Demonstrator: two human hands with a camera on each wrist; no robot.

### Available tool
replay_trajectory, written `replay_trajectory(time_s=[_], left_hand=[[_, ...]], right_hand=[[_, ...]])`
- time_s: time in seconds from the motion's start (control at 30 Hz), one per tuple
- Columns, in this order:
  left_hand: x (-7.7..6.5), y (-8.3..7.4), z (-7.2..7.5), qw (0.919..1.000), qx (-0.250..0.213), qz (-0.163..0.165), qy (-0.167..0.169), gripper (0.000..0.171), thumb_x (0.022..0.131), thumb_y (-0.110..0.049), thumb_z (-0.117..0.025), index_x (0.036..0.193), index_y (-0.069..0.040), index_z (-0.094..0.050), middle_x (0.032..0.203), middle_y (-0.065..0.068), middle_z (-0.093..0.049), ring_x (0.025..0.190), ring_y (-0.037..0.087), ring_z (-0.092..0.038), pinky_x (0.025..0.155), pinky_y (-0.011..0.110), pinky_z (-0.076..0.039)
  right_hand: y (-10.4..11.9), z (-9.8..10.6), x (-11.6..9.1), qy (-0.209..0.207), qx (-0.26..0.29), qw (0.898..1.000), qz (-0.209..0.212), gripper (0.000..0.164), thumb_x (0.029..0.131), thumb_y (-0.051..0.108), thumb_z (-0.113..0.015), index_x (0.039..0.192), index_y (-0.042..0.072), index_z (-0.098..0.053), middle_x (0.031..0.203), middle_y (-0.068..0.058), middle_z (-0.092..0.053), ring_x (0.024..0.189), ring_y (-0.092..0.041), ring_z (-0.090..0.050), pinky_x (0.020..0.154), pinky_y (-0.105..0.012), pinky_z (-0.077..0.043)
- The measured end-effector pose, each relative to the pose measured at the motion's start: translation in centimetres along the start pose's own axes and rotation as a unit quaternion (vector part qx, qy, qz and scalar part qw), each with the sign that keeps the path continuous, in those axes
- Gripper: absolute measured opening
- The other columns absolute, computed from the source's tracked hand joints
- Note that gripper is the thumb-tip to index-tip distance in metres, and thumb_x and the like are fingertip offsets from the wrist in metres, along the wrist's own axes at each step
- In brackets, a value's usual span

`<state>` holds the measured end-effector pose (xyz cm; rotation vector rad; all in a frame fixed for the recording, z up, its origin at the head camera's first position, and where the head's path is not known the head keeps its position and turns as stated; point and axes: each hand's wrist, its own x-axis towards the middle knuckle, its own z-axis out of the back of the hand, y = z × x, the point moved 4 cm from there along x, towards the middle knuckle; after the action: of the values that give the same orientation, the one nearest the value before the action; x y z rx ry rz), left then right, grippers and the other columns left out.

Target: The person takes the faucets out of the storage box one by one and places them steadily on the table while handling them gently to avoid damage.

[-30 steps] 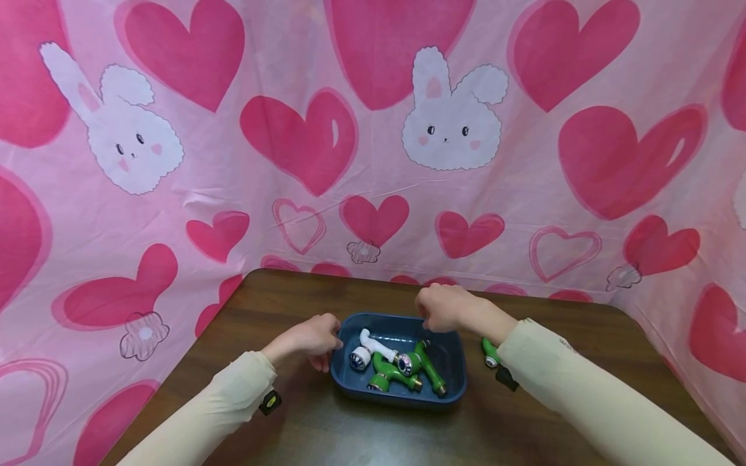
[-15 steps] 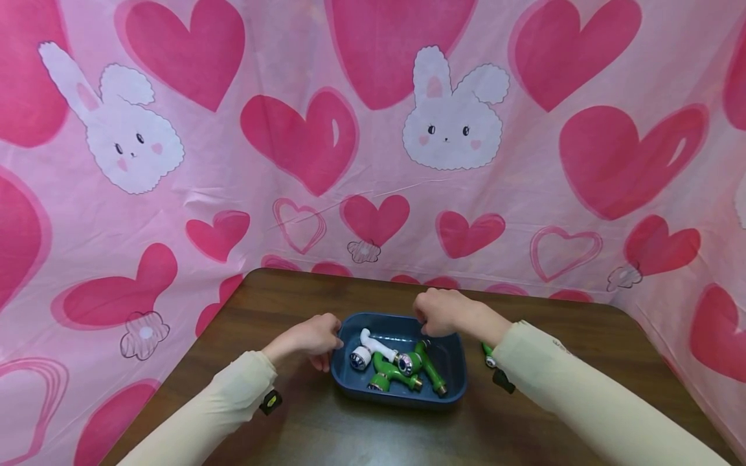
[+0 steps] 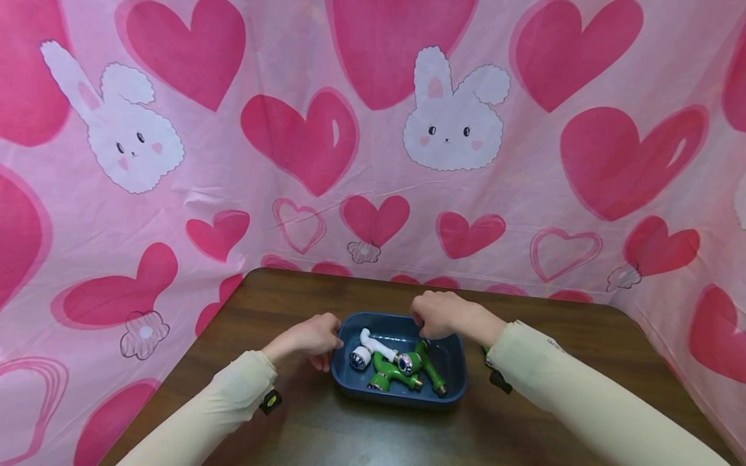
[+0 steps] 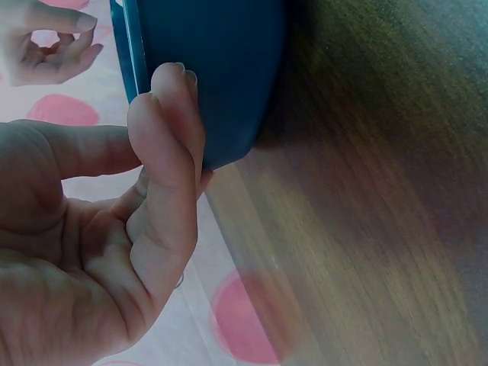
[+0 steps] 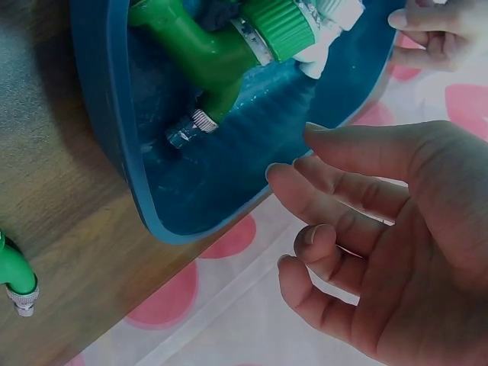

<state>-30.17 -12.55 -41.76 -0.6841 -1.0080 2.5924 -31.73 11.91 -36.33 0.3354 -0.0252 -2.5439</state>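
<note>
A blue plastic basin [image 3: 402,401] stands on the table with several taps in it. My left hand [image 3: 305,338] pinches its left rim, and the curled fingers [image 4: 171,152] lie along the outer wall. Over the far right rim hovers my right hand [image 3: 445,316], fingers loosely bent and thumb apart from them, holding nothing. Inside the basin, a white tap [image 3: 375,346] leans at the left. Next to it lie a smaller-looking green tap [image 3: 392,375] and another green tap [image 3: 430,370] with a chrome-ringed head. In the right wrist view that green tap [image 5: 206,61] is near my fingertips.
Right of the basin, a further green tap [image 5: 17,271] lies on the wooden table [image 3: 291,421]; my right sleeve hides most of it in the head view. Behind the table hangs a pink curtain [image 3: 384,168] with hearts and rabbits.
My right hand has drifted slightly left and nearer over the basin, and its sleeve covers more of the tap on the table. The left hand and the basin have stayed put.
</note>
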Motion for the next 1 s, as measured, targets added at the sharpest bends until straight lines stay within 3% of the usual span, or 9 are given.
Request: replay_trajectory(time_s=[0.63, 1.0], left_hand=[[-0.2, 0.1, -0.1, 1.0, 0.003, -0.005, -0.001, 0.013, 0.104, -0.002, -0.063, 0.113, 0.006, -0.066, 0.067, 0.013, -0.068, 0.05, 0.02, -0.068, 0.051, 0.032, -0.061], [-0.2, 0.2, -0.1, 1.0, 0.007, -0.005, 0.0, 0.014, 0.104, -0.002, -0.064, 0.115, 0.006, -0.066, 0.068, 0.013, -0.068, 0.05, 0.021, -0.069, 0.051, 0.032, -0.061]], right_hand=[[1.0, -0.8, -0.2, 0.036, -0.003, 0.999, -0.016, 0.02, 0.086, 0.016, -0.087, 0.096, 0.012, -0.071, 0.086, 0.002, -0.062, 0.079, -0.018, -0.057, 0.073, -0.041, -0.056], [1.4, -1.7, 0.0, 0.057, -0.034, 0.997, -0.024, 0.021, 0.084, 0.02, -0.089, 0.086, 0.019, -0.069, 0.082, 0.005, -0.061, 0.076, -0.016, -0.057, 0.072, -0.038, -0.056]])
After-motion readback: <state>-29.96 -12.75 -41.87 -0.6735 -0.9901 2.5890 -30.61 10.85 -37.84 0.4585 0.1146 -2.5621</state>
